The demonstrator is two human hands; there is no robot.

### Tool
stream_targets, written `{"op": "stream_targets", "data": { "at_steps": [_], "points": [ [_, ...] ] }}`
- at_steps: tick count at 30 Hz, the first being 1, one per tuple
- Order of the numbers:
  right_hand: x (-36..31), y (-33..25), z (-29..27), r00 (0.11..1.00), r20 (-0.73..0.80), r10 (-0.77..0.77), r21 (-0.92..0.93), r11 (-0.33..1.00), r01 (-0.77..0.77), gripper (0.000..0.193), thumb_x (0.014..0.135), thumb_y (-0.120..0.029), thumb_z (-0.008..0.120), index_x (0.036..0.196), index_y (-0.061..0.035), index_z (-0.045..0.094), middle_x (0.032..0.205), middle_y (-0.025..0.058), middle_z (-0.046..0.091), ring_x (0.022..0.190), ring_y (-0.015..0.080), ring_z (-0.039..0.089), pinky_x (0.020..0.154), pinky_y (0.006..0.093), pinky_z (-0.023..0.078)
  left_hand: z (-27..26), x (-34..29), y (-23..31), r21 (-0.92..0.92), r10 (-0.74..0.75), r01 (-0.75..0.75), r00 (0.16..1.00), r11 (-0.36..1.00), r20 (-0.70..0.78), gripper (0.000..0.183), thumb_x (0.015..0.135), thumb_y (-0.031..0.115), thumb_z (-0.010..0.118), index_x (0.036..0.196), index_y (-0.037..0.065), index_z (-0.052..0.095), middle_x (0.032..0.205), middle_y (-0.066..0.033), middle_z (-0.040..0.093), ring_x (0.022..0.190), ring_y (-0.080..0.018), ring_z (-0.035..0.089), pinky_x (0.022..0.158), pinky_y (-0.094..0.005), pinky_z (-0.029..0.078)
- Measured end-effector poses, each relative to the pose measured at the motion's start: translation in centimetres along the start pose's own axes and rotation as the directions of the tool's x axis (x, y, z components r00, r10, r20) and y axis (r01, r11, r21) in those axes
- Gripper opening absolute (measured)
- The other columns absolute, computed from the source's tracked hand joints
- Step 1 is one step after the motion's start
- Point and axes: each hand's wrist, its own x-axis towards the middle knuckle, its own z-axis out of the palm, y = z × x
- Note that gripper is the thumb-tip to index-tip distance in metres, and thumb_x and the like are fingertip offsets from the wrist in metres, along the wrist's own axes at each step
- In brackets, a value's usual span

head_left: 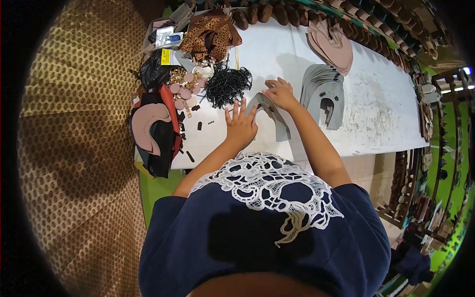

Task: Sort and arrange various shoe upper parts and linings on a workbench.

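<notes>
A grey U-shaped piece, which looks like a shoe upper cut from sheet material, lies on the white table between my hands. My left hand rests beside its left arm, fingers spread and pointing away from me. My right hand is over the curved top of the piece, thumb and fingers apart, fingertips pointing left. Nothing shows held in either hand. Just beyond my left fingers sits a tangled heap of thin black strips. To the right is a fanned stack of similar grey pieces, with small black bits on it.
Pink curved pieces are stacked at the far right, others at the left edge. Pink discs, gold-coloured bits and leopard-print pieces crowd the left. Shoe lasts line the back. A patterned brown cloth hangs at left.
</notes>
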Motion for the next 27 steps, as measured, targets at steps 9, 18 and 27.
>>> {"op": "stream_targets", "data": {
  "at_steps": [9, 18, 27],
  "points": [
    [0.1, -1.6, -1.0, 0.948, 0.277, 0.158, -0.052, 0.987, -0.149, 0.061, 0.077, -0.058, 0.055, 0.121, -0.0160, 0.058, 0.130, 0.0031, 0.051, 0.137, 0.0336, 0.013, 0.105, 0.0614, 0.002, 0.2, -0.2, -0.2, 0.018, -0.006, 0.006, 0.999, 1.000, 0.036, 0.056, 0.081, 0.026, 0.047, 0.137, 0.026, 0.039, 0.145, -0.0193, 0.023, 0.134, -0.0379, 0.019, 0.104, -0.0613, 0.005],
    [-0.9, -2.1, -0.4, 0.987, 0.013, 0.163, -0.069, 0.984, -0.162, 0.034, 0.069, -0.046, 0.070, 0.086, -0.0171, 0.074, 0.133, -0.0014, 0.047, 0.134, 0.0363, 0.019, 0.103, 0.0641, 0.008, 0.3, -0.1, 0.2, 0.055, -0.051, 0.050, 0.998, 0.997, 0.029, 0.055, 0.080, 0.026, 0.047, 0.134, 0.026, 0.043, 0.144, -0.0176, 0.027, 0.134, -0.0371, 0.021, 0.104, -0.0624, 0.004],
    [-2.9, -4.4, -0.9, 0.967, -0.227, 0.118, -0.194, 0.967, -0.163, 0.022, 0.071, -0.029, 0.071, 0.089, -0.0162, 0.069, 0.128, 0.0026, 0.048, 0.131, 0.0321, 0.027, 0.104, 0.0597, 0.015, 0.7, -0.3, 0.4, 0.062, -0.035, 0.041, 0.995, 0.997, -0.089, 0.054, 0.076, 0.025, 0.052, 0.130, 0.025, 0.048, 0.140, -0.0165, 0.035, 0.130, -0.0356, 0.029, 0.104, -0.0604, 0.007]
  ]
}}
